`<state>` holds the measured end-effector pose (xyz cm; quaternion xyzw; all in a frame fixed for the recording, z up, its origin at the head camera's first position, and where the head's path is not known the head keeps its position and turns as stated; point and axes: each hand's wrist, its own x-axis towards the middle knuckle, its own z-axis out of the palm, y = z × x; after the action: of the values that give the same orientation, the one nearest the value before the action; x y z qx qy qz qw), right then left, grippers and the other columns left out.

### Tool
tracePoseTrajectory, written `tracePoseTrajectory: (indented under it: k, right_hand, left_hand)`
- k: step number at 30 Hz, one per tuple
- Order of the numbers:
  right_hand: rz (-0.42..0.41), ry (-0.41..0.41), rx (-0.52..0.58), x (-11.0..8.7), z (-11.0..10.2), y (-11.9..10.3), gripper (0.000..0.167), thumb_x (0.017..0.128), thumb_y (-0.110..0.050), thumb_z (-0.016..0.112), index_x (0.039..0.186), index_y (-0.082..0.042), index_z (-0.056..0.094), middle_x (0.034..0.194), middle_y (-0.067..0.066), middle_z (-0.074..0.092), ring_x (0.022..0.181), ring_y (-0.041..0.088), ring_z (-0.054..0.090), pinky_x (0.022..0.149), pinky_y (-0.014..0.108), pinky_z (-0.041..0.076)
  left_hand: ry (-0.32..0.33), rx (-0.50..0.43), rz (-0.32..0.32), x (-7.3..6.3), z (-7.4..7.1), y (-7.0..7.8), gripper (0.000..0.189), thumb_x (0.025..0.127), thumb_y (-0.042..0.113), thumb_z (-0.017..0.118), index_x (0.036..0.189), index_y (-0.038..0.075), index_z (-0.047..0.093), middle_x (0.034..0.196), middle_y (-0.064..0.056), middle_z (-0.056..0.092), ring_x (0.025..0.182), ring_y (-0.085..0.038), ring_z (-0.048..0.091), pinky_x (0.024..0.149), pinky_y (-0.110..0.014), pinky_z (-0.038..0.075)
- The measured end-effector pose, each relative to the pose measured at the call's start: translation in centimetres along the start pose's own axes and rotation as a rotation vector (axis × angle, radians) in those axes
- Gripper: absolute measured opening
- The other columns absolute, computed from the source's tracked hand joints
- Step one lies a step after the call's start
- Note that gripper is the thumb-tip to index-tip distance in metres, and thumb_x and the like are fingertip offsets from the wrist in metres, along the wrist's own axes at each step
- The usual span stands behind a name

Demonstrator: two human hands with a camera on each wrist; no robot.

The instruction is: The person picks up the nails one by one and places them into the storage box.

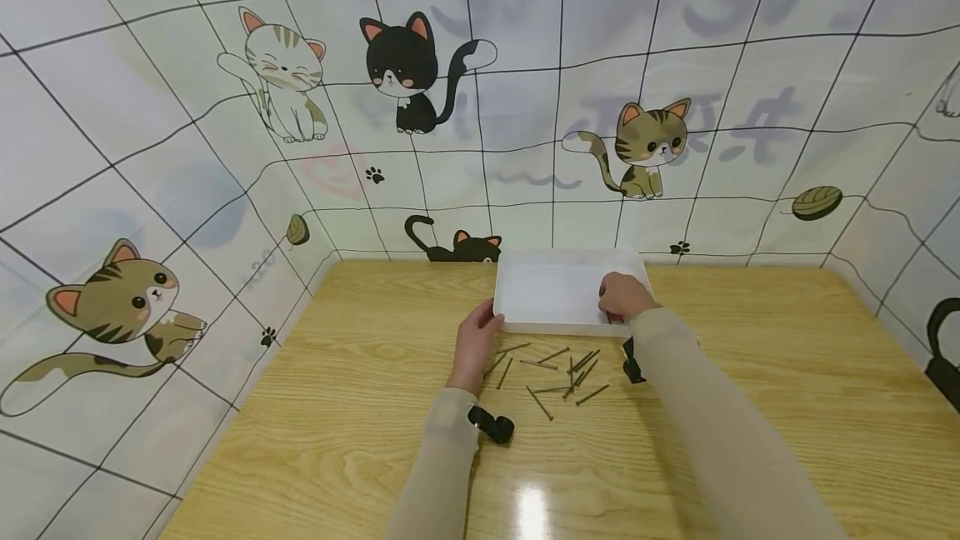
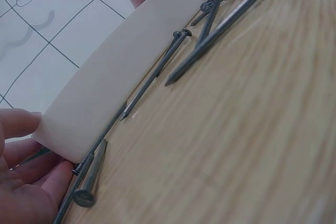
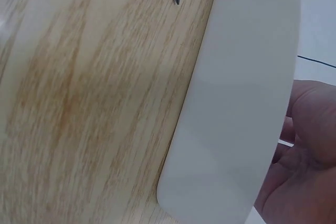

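Note:
A shallow white tray (image 1: pixel 555 328) stands at the back of the table by the wall. My left hand (image 1: pixel 474 348) grips its front left corner; in the left wrist view the thumb lies on the wall's upper edge, with the fingers lower at the corner. My right hand (image 1: pixel 626 297) is over the tray's right part, its fingers curled and pointing down. A slim dark bit, apparently a nail, shows under those fingertips; the right wrist view hides it behind the tray wall (image 3: pixel 231 98). Several loose steel nails (image 1: pixel 539 403) lie scattered in front of the tray, some crossing.
The wooden table (image 1: pixel 337 457) meets a wall (image 1: pixel 525 123) printed with cats and grid lines right behind the tray. A few nails (image 2: pixel 157 74) lie close along the tray's front side. Black camera mounts (image 1: pixel 492 425) sit on both wrists.

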<state>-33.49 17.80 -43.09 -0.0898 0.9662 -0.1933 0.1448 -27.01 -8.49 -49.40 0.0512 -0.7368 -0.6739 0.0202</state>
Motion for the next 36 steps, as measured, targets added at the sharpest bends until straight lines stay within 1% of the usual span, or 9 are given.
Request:
tracePoseTrajectory:
  k: [4,11,14,19,21,26,31,32,36]
  right_hand:
    - [-0.024,0.019,-0.004,-0.2,0.1,0.0,0.028,0.080,0.000,0.047,0.103,0.008,0.059,0.085,0.014,0.062,0.070,0.023,0.055,0.066,0.037,0.044]
    - [-0.025,0.019,0.012,-0.4,0.3,0.1,0.030,0.081,0.003,0.044,0.108,0.007,0.056,0.102,0.019,0.059,0.076,0.026,0.053,0.064,0.035,0.042]
    - [-0.018,0.020,0.019,-0.5,0.3,0.1,0.030,0.083,0.003,0.043,0.109,0.007,0.056,0.100,0.018,0.059,0.074,0.024,0.052,0.064,0.035,0.041]
    - [-0.009,0.045,0.063,-0.9,0.0,-0.3,0.029,0.087,-0.001,0.042,0.113,0.007,0.054,0.095,0.017,0.059,0.061,0.022,0.053,0.059,0.033,0.042]
    - [-0.021,0.072,0.059,-1.0,-0.1,-0.4,0.030,0.088,-0.004,0.042,0.114,0.007,0.053,0.099,0.019,0.059,0.062,0.023,0.054,0.060,0.035,0.043]
    - [-0.064,0.134,0.036,-1.7,-0.6,-0.5,0.031,0.089,-0.009,0.044,0.114,0.003,0.055,0.108,0.021,0.057,0.080,0.027,0.055,0.068,0.042,0.044]
    - [-0.102,0.141,0.107,-2.6,-0.7,-0.4,0.032,0.091,-0.013,0.045,0.117,0.003,0.053,0.100,0.018,0.060,0.075,0.023,0.058,0.062,0.038,0.046]
    - [-0.108,0.146,0.121,-2.8,-0.7,-0.4,0.032,0.091,-0.014,0.046,0.117,0.003,0.053,0.099,0.017,0.060,0.074,0.021,0.058,0.061,0.036,0.046]
    - [-0.123,0.185,0.151,-3.3,-0.4,-0.1,0.032,0.091,-0.017,0.047,0.116,0.001,0.054,0.101,0.017,0.060,0.073,0.019,0.059,0.061,0.035,0.047]
  left_hand:
    - [0.005,0.009,-0.005,0.0,0.0,0.0,0.041,0.089,0.026,0.055,0.129,0.018,0.049,0.124,0.005,0.051,0.114,-0.011,0.045,0.095,-0.033,0.036]
    - [-0.001,-0.004,0.001,0.0,0.0,0.0,0.042,0.089,0.024,0.055,0.129,0.015,0.049,0.125,0.002,0.051,0.114,-0.012,0.045,0.095,-0.033,0.036]
    - [-0.003,-0.004,0.001,-0.1,0.1,0.0,0.042,0.089,0.023,0.055,0.130,0.015,0.048,0.126,0.000,0.051,0.114,-0.012,0.045,0.094,-0.033,0.037]
    - [-0.004,-0.010,0.009,-0.1,0.1,0.0,0.042,0.089,0.022,0.055,0.130,0.014,0.048,0.126,-0.001,0.050,0.115,-0.014,0.045,0.095,-0.034,0.036]
    - [-0.002,-0.012,0.009,0.0,0.0,0.0,0.042,0.089,0.023,0.055,0.130,0.014,0.048,0.126,0.000,0.050,0.115,-0.013,0.045,0.095,-0.034,0.036]
    - [-0.003,-0.013,0.009,-0.2,0.0,0.5,0.042,0.089,0.023,0.055,0.129,0.014,0.048,0.126,0.001,0.051,0.115,-0.013,0.044,0.095,-0.032,0.036]
    - [-0.009,-0.016,0.017,-0.2,0.1,0.4,0.042,0.090,0.021,0.054,0.130,0.011,0.047,0.127,-0.003,0.050,0.116,-0.015,0.044,0.095,-0.034,0.036]
    - [-0.004,-0.012,0.025,0.0,0.1,0.0,0.042,0.090,0.022,0.053,0.130,0.012,0.047,0.127,-0.003,0.050,0.115,-0.015,0.045,0.095,-0.034,0.036]
    - [-0.012,-0.020,0.035,-0.1,0.1,0.2,0.042,0.090,0.021,0.052,0.130,0.010,0.046,0.128,-0.005,0.049,0.117,-0.018,0.044,0.096,-0.036,0.035]
